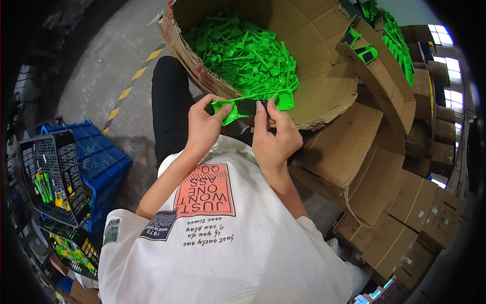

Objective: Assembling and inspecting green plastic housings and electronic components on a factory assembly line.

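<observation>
Above my lap I hold a bright green plastic part with flared ends, a thin raised edge and a dark rectangular middle. My left hand is closed on its left end, thumb on top. My right hand pinches it near the right side of the dark middle, with thumb and forefinger raised close together. Some of its underside is hidden by my fingers. Just beyond, a large round cardboard bin holds a heap of loose green plastic pieces.
On the right, a long cardboard tray carries a few green parts with dark middles. An opened carton and stacked boxes stand nearer. At left are a blue crate and black baskets with green and yellow pieces.
</observation>
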`<state>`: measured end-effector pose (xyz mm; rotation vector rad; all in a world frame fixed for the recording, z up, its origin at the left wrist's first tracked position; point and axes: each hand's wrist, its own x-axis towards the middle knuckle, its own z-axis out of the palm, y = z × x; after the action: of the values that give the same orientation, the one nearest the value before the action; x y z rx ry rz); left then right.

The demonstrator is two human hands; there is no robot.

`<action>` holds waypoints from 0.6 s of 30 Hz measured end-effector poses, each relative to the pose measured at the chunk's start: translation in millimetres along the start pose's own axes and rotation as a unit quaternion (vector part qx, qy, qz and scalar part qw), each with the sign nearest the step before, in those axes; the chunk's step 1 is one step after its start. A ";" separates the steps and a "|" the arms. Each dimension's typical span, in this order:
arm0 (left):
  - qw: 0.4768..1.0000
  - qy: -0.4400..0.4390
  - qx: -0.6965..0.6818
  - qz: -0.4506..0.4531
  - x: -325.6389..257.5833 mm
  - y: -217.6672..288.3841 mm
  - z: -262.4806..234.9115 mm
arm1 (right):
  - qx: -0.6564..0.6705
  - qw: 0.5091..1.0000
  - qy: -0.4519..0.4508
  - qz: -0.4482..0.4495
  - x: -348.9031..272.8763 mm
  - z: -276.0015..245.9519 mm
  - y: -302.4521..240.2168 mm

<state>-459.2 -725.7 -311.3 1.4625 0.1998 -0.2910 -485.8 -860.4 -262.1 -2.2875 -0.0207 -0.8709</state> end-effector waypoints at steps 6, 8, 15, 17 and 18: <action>1.000 0.014 0.017 0.008 -6.0 -8.5 3.3 | -0.001 1.000 0.025 0.017 -12.4 -2.5 5.4; 1.000 0.017 0.020 0.005 -8.4 -8.9 4.9 | -0.012 0.999 0.025 0.046 -14.1 -3.3 10.6; 1.000 0.012 0.000 -0.017 3.0 -20.0 1.2 | -0.014 0.985 -0.023 0.169 -7.6 6.5 33.0; 1.000 0.002 -0.004 -0.002 9.7 -14.7 3.7 | -0.012 0.990 -0.002 0.139 1.8 9.4 33.5; 1.000 -0.003 -0.002 0.004 13.8 -9.1 6.1 | -0.009 0.994 0.012 0.109 8.3 10.9 33.7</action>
<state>-449.3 -733.6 -323.6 1.4572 0.1901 -0.2874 -464.8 -881.5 -283.1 -2.2455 0.2433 -0.7869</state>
